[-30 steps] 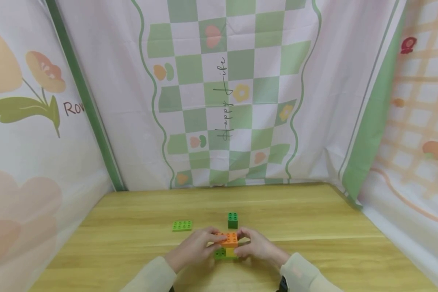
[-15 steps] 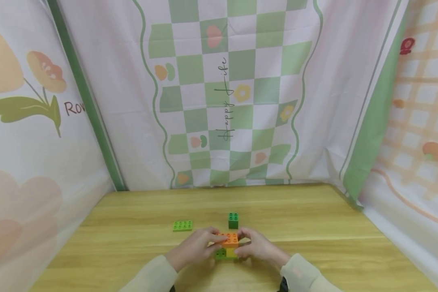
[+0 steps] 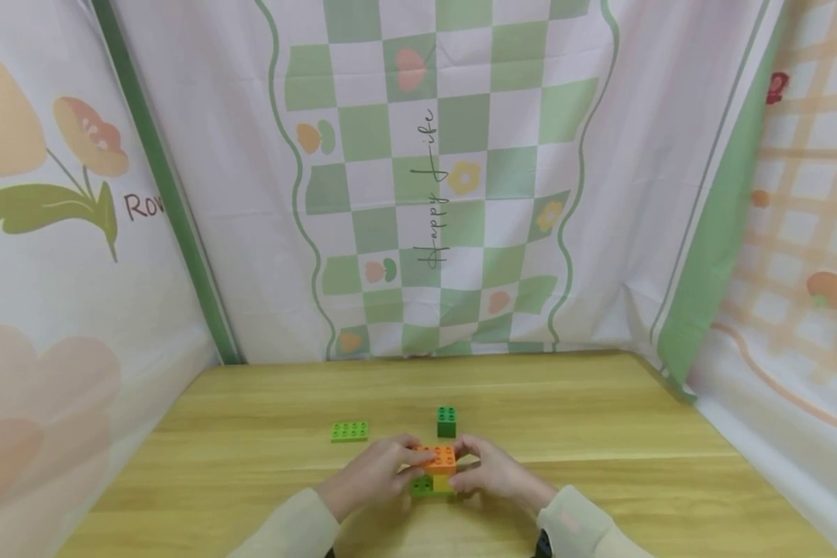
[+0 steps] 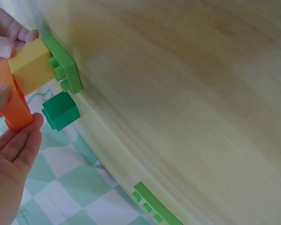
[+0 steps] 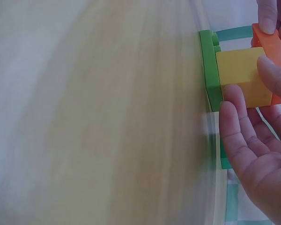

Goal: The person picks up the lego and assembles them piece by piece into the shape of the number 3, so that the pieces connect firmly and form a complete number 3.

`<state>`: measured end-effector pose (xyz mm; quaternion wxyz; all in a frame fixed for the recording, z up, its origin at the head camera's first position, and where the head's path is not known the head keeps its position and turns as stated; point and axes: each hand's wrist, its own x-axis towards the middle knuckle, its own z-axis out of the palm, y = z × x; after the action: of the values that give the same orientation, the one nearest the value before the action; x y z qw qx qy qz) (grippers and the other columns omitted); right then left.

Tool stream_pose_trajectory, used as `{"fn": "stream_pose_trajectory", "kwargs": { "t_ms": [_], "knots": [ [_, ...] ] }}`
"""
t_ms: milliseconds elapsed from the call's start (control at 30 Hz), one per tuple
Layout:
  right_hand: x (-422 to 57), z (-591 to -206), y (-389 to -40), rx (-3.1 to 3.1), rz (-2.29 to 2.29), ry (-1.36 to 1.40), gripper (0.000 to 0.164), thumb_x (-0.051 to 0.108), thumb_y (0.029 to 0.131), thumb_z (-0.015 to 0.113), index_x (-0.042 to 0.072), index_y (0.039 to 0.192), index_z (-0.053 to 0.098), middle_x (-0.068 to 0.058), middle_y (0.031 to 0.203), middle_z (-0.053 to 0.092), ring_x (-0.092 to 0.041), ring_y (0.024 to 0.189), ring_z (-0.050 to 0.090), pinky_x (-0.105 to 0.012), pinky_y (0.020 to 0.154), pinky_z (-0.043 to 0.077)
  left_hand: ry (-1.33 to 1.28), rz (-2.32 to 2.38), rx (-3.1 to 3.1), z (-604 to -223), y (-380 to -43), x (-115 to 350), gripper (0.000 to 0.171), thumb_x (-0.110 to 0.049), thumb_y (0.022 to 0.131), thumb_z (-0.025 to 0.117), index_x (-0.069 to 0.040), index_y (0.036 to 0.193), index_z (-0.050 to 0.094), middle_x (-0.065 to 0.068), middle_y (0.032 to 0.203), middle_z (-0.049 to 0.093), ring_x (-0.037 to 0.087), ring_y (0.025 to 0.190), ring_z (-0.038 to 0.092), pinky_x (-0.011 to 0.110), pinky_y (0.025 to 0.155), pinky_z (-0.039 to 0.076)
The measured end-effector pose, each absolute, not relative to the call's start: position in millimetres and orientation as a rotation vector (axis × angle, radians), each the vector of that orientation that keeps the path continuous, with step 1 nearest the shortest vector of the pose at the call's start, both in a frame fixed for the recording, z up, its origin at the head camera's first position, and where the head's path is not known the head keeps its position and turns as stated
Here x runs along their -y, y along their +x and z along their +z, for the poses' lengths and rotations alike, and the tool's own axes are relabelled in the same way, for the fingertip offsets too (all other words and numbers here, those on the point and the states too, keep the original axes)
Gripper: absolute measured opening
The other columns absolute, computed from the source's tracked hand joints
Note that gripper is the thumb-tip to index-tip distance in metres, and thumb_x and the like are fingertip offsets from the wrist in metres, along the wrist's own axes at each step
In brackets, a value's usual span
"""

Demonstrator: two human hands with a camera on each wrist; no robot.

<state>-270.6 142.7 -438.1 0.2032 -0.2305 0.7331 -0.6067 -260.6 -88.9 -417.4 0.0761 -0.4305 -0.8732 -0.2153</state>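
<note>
Unmoved orange overhang [image 4: 19, 111] beyond yellow brick [image 4: 32, 66]

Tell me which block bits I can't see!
Head view: part of the orange brick, covered by the left hand.
Left wrist view: one end of the separate light green plate, cut off by the bottom edge.
Right wrist view: most of the dark green brick, behind the right hand.

Table [image 3: 600, 434]: yellowish wood grain, running side to side.
Base plate [image 3: 421, 486]: light green, flat, studs up, partly covered, nearest of three.
Dark green block [image 3: 446, 422]: studs up, just beyond the base plate.
Loose plate [image 3: 349, 432]: light green, flat, studs up, left of the dark green block, apart.
</note>
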Motion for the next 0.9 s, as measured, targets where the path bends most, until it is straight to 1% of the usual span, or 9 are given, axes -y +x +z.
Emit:
{"fn": "stream_pose_trajectory", "kwargs": {
  "t_ms": [467, 667, 900],
  "knots": [
    [-142.2, -435.9, -271.1, -2.078, -1.671, -0.647, 0.030, 0.004, 0.083, 0.067, -0.002, 0.106, 0.050, -0.015, 0.110, 0.048, -0.020, 0.079, 0.059, -0.034, 0.065, 0.053, -1.296, -0.638, 2.604, -416.4, -259.9, 89.3, 0.030, -0.009, 0.086, 0.064, -0.011, 0.116, 0.064, 0.007, 0.106, 0.062, 0.008, 0.087, 0.058, 0.011, 0.071, 0.046],
    [-142.0, -437.9, -271.6, -2.107, -1.652, -0.651, 0.028, 0.005, 0.082, 0.068, 0.000, 0.104, 0.052, -0.013, 0.108, 0.050, -0.020, 0.076, 0.056, -0.035, 0.064, 0.053, -1.315, -0.640, 2.549, -420.5, -260.7, 90.8, 0.030, -0.010, 0.085, 0.066, -0.011, 0.115, 0.065, 0.007, 0.104, 0.062, 0.008, 0.086, 0.059, 0.010, 0.072, 0.046],
    [-142.2, -437.0, -271.1, -2.103, -1.648, -0.662, 0.028, 0.005, 0.082, 0.067, 0.000, 0.105, 0.052, -0.013, 0.109, 0.050, -0.021, 0.076, 0.056, -0.035, 0.064, 0.052, -1.314, -0.654, 2.545, -422.3, -261.0, 91.7, 0.030, -0.011, 0.085, 0.065, -0.012, 0.115, 0.065, 0.006, 0.105, 0.062, 0.008, 0.089, 0.059, 0.012, 0.074, 0.046]
  ]
}}
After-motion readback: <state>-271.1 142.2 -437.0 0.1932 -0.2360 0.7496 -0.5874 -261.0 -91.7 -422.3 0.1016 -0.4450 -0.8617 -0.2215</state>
